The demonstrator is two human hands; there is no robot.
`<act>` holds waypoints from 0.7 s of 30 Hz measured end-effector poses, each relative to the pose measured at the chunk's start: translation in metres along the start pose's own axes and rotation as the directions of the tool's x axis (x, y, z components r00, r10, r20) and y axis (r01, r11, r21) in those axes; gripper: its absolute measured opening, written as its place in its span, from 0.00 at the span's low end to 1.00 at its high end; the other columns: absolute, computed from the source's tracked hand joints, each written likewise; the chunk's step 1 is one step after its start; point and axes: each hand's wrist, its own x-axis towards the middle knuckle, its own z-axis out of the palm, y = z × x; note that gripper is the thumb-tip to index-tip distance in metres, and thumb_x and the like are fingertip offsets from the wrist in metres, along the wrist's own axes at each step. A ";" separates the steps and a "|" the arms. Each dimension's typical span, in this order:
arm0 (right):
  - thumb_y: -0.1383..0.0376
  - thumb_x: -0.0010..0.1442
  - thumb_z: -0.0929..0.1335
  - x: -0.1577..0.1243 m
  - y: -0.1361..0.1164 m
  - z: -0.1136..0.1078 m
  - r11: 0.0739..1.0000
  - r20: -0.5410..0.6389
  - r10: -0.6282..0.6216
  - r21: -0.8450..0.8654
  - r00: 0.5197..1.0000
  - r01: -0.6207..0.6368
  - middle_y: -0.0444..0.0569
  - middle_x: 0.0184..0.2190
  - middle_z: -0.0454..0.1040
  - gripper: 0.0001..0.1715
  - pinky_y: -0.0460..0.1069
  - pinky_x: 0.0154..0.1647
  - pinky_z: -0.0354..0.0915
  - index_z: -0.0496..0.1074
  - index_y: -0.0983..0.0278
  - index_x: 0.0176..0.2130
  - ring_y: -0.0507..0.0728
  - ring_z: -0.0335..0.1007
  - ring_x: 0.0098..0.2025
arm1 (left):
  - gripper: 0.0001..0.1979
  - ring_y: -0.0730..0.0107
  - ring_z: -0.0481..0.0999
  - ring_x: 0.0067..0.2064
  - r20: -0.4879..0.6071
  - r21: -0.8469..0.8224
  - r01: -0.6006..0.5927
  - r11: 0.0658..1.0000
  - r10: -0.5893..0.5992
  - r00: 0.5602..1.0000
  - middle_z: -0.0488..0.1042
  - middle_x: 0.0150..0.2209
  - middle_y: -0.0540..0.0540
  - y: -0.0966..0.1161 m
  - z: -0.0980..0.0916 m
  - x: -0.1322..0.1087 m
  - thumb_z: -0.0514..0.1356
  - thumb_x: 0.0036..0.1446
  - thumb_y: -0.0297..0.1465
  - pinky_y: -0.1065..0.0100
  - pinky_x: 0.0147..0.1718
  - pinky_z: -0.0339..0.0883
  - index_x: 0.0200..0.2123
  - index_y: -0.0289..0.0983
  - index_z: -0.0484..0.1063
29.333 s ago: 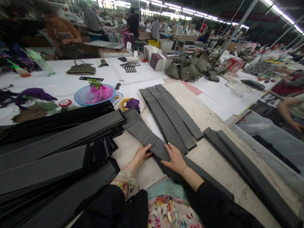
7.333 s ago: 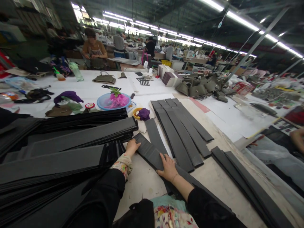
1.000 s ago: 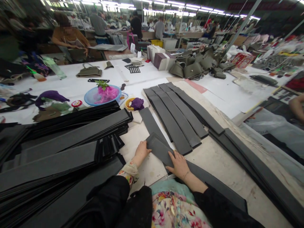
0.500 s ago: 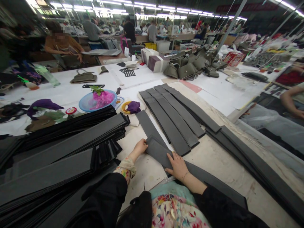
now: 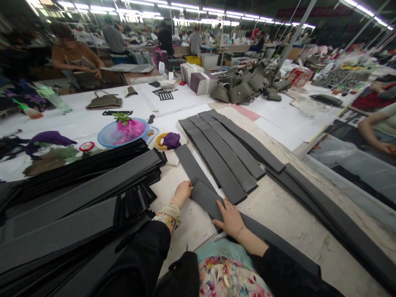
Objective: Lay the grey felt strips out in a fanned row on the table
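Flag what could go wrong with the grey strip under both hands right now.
The grey strip, pressed by the right hand and touched by the left hand, overlaps a single strip; sliding it might knock that one askew. The left sleeve lies close to the fanned black stack and could drag pieces loose.

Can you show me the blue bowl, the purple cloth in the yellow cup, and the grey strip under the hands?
blue bowl [image 5: 105, 141], head view, on its front-left rim.
purple cloth [image 5: 172, 140], head view, middle of the bunch.
grey strip [image 5: 206, 198], head view, bare face near its far end.
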 end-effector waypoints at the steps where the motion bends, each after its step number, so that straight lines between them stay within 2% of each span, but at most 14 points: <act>1: 0.46 0.50 0.64 0.000 0.000 0.000 1.000 -0.004 -0.003 -0.001 1.000 0.003 0.63 0.59 0.53 0.46 0.57 0.54 0.48 0.51 0.65 0.60 0.67 0.51 0.58 | 0.05 0.66 0.71 0.38 0.005 0.007 0.012 1.000 -0.012 1.000 0.73 0.34 0.44 0.001 0.000 0.002 0.56 0.52 0.31 0.69 0.36 0.60 0.31 0.37 0.70; 5: 0.43 0.54 0.59 0.001 0.001 -0.001 1.000 -0.019 -0.013 0.007 1.000 0.013 0.63 0.58 0.54 0.43 0.58 0.53 0.50 0.53 0.64 0.60 0.66 0.52 0.57 | 0.05 0.66 0.72 0.38 0.006 0.032 0.047 0.998 -0.047 0.999 0.74 0.35 0.43 0.003 0.000 0.002 0.56 0.53 0.31 0.69 0.36 0.61 0.31 0.36 0.70; 9: 0.53 0.60 0.57 0.003 -0.001 -0.002 1.000 -0.025 0.001 -0.030 1.000 -0.002 0.61 0.57 0.57 0.31 0.57 0.51 0.53 0.55 0.62 0.59 0.64 0.55 0.56 | 0.07 0.65 0.71 0.42 -0.024 0.046 0.070 0.997 -0.069 0.997 0.72 0.40 0.41 0.009 -0.002 -0.006 0.56 0.53 0.31 0.69 0.39 0.61 0.36 0.36 0.68; 13: 0.57 0.59 0.60 0.005 -0.002 -0.001 0.997 -0.034 0.001 -0.077 0.999 -0.004 0.61 0.56 0.58 0.29 0.56 0.50 0.55 0.55 0.62 0.58 0.64 0.56 0.55 | 0.15 0.62 0.70 0.47 -0.050 0.053 0.109 0.993 -0.107 0.993 0.67 0.47 0.37 0.013 -0.005 -0.008 0.56 0.53 0.31 0.68 0.41 0.61 0.45 0.34 0.63; 17: 0.57 0.59 0.61 0.005 -0.001 0.002 0.995 -0.057 -0.011 -0.099 0.998 0.006 0.60 0.56 0.59 0.29 0.56 0.49 0.56 0.56 0.62 0.58 0.64 0.57 0.54 | 0.17 0.59 0.72 0.44 0.015 0.026 0.132 0.991 -0.133 0.991 0.72 0.42 0.37 0.005 -0.011 0.005 0.58 0.50 0.35 0.66 0.38 0.63 0.42 0.33 0.65; 21: 0.57 0.59 0.61 0.006 0.000 0.005 0.994 -0.072 -0.018 -0.108 0.997 0.010 0.60 0.55 0.60 0.29 0.56 0.48 0.57 0.57 0.62 0.58 0.64 0.58 0.54 | 0.16 0.63 0.73 0.42 0.041 -0.028 0.119 0.993 -0.118 0.992 0.72 0.42 0.40 -0.007 -0.014 0.018 0.61 0.46 0.36 0.70 0.37 0.63 0.38 0.35 0.69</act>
